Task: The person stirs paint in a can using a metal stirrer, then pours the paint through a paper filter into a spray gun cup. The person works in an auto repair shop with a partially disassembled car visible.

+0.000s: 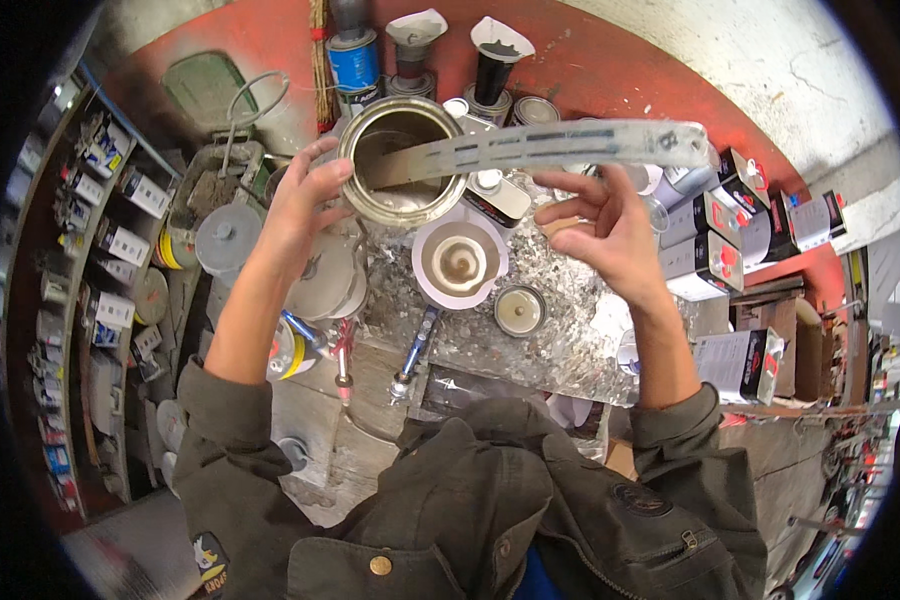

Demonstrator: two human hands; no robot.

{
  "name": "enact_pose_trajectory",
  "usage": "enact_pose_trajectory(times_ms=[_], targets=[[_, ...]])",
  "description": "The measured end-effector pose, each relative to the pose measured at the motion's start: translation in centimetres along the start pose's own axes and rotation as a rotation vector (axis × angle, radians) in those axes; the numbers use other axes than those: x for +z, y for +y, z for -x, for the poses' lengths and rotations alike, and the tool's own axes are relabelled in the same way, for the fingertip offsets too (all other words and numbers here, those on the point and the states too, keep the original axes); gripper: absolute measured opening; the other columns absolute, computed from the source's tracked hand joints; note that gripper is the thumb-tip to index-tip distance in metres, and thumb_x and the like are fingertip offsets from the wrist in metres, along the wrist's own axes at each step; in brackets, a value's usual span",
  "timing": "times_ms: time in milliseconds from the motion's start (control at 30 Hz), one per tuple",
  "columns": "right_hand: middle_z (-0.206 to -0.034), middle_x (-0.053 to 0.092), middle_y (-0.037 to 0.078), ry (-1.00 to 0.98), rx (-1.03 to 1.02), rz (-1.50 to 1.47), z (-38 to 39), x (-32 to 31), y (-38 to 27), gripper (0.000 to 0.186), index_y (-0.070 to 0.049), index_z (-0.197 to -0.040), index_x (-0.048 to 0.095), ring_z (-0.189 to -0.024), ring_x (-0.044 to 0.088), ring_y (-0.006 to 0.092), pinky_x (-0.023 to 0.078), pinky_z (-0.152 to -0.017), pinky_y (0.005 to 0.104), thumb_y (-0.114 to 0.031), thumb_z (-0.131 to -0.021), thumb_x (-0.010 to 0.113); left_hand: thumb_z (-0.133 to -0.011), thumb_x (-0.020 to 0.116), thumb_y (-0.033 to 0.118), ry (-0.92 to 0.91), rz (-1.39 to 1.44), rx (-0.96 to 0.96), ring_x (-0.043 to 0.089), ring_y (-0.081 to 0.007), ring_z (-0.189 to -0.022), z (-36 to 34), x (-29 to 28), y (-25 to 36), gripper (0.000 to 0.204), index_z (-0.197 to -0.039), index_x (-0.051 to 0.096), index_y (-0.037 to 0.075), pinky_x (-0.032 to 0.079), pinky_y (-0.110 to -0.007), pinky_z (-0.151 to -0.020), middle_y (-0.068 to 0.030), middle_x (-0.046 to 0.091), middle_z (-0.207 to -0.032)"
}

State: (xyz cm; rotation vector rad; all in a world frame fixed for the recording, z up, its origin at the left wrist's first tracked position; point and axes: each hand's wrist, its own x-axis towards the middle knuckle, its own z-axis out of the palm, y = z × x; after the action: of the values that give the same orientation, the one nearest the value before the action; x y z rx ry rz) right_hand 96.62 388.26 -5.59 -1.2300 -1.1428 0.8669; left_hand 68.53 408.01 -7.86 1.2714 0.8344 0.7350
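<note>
Shelves (80, 250) of small boxes run down the far left, and beside them we see grey lidded tins (227, 235) crowding the left end of the tabletop (560, 340). Our left hand (305, 205) comes next, fingers curled around the side of an open metal can (402, 160), gripping it at the rim and holding it up above the tabletop. A long flat stirring stick (540, 148), pale and smeared with paint, dips one end into the can and stretches away to the right. Below the can sits a white funnel-like cup (459, 262) with brownish residue, and just right of it a small open tin (519, 309) of cream-coloured paint. Our right hand (610, 225) is under the stick with fingers spread and loosely bent; whether it actually grips the stick we cannot tell. Farther right, black-and-white cartons (715, 235) are stacked along the edge of the tabletop.
</note>
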Motion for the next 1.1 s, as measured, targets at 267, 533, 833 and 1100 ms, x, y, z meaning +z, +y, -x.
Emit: enact_pose_trajectory(times_ms=[267, 533, 833, 1100], targets=[[-0.104, 0.073, 0.012, 0.215, 0.004, -0.029, 0.7, 0.7, -3.4, 0.033, 0.004, -0.126, 0.065, -0.08, 0.073, 0.0155, 0.058, -0.066, 0.0265, -0.02, -0.104, 0.064, -0.076, 0.081, 0.041, -0.072, -0.147, 0.11, 0.054, -0.0284, -0.125, 0.3, 0.6, 0.0, 0.098, -0.153, 0.034, 0.001, 0.041, -0.042, -0.109, -0.0219, 0.054, -0.137], [-0.104, 0.073, 0.009, 0.138, -0.108, 0.015, 3.6, 1.2, -3.8, 0.024, 0.001, -0.12, 0.072, -0.083, 0.071, 0.0131, 0.058, -0.073, 0.0251, -0.014, -0.102, 0.064, -0.071, 0.089, 0.031, -0.088, -0.383, 0.308, 0.052, -0.0303, -0.129, 0.3, 1.3, -0.2, 0.103, -0.151, 0.033, -0.001, 0.043, -0.044, -0.111, -0.0212, 0.051, -0.143], [-0.096, 0.075, 0.013, 0.152, -0.31, 0.219, 3.5, 0.8, -3.3, 0.021, 0.002, -0.114, 0.074, -0.08, 0.071, 0.0178, 0.055, -0.075, 0.0309, -0.007, -0.095, 0.07, -0.067, 0.091, 0.032, -0.043, -0.527, 0.361, 0.052, -0.0312, -0.132, 0.7, 1.9, -0.1, 0.105, -0.15, 0.034, 0.001, 0.042, -0.045, -0.113, -0.0222, 0.049, -0.144], [-0.1, 0.076, 0.013, 0.143, -0.403, 0.326, 3.5, 0.5, -3.1, 0.021, 0.0, -0.112, 0.075, -0.088, 0.07, 0.0246, 0.054, -0.08, 0.0351, -0.006, -0.093, 0.071, -0.066, 0.091, 0.031, -0.01, -0.653, 0.407, 0.053, -0.0335, -0.132, 1.0, 2.5, 0.4, 0.105, -0.15, 0.035, 0.001, 0.042, -0.045, -0.115, -0.0243, 0.05, -0.143]])
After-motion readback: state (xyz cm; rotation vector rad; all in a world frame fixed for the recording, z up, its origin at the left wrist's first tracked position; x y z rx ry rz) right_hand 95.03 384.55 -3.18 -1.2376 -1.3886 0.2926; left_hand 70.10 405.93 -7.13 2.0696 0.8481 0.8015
